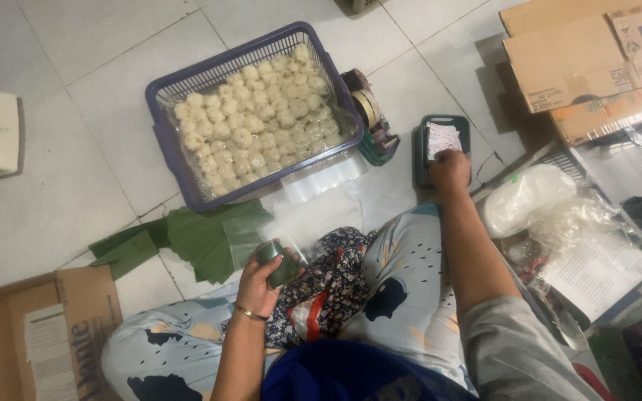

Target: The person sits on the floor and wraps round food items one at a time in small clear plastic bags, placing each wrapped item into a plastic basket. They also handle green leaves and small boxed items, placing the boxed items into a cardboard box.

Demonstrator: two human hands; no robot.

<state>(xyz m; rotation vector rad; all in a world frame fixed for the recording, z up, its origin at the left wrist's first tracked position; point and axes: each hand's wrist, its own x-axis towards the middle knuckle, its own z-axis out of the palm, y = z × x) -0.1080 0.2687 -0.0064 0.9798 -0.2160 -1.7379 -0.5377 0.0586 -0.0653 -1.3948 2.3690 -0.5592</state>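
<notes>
Floor: you sit on a white tiled floor [76, 134].
Ahead of you: a purple basket [163, 141] of pale dumplings rests on the tiles, a tape dispenser [369, 119] just beside it.
Near your knees: green banana leaves [187, 241] and clear plastic bags [321, 182] lie flat.
Your right: a small dark tray [421, 145], cardboard boxes [581, 59].

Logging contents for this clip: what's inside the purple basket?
The purple basket holds rows of pale round dumplings over a clear plastic liner. Anything beneath the top layer is covered.
</notes>
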